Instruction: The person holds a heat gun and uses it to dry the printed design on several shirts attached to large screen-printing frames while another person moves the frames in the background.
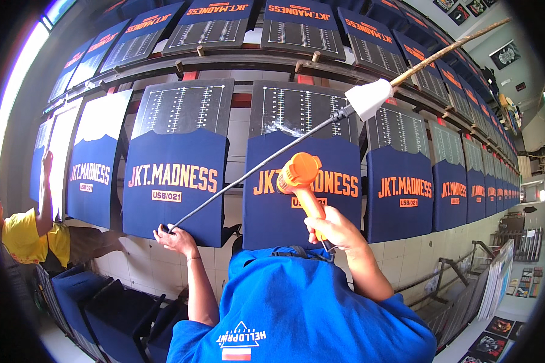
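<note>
My right hand (336,228) is wrapped round the handle of an orange heat gun (301,170). The heat gun sits over the lettering of a navy T-shirt (272,221) stretched on a dark board, and hides part of the print. A cord hangs from its handle by my fingers. My left hand (177,241) is at the lower edge of another navy T-shirt (172,160), with fingers closed on the lower end of a black cable (254,168). That cable slants up to a white cone-shaped piece (369,98) on a wooden stick (448,49).
More boards with printed navy shirts (399,190) run along both sides of a rail (242,62). At the left, a co-worker in a yellow shirt (21,236) reaches to a board. Dark draped items (121,314) stand behind at lower left; a metal rack (451,290) is at lower right.
</note>
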Motion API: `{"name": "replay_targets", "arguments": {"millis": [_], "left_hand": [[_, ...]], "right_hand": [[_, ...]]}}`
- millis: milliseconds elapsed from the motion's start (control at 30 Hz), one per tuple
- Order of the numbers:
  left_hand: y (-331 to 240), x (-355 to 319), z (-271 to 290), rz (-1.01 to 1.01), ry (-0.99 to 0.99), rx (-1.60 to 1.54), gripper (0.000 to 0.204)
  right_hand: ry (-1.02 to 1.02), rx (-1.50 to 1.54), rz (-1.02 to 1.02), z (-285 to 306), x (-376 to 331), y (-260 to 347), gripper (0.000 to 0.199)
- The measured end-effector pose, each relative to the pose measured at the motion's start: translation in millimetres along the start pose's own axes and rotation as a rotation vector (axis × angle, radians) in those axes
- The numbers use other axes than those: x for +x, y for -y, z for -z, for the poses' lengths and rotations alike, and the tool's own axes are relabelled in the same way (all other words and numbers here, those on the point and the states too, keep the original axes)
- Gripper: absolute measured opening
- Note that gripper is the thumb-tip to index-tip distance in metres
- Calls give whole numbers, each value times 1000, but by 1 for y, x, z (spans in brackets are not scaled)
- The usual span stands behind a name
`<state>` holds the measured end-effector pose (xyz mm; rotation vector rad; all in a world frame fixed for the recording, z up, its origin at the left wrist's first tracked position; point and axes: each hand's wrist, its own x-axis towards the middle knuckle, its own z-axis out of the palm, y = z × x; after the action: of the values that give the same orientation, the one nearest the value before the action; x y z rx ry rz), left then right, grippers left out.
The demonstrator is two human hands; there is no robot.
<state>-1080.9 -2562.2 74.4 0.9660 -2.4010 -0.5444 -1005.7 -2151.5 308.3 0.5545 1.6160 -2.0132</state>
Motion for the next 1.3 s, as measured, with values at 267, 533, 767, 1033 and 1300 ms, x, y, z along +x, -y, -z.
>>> {"name": "replay_targets", "arguments": {"millis": [267,533,767,1033,1300], "left_hand": [[-10,-1,7,9,11,2,38],[-13,-1,10,18,10,2,39],[-11,-1,9,13,-9,-5,37],[-12,0,8,16,6,7,37],[-12,-1,9,18,2,19,36]], "right_hand": [[-4,9,62,3,25,8,21],[-5,46,45,-1,43,12,21],[47,4,21,-10,42,15,22],[39,-27,42,-14,57,17,23],[149,-53,-41,-14,26,10,22]]}}
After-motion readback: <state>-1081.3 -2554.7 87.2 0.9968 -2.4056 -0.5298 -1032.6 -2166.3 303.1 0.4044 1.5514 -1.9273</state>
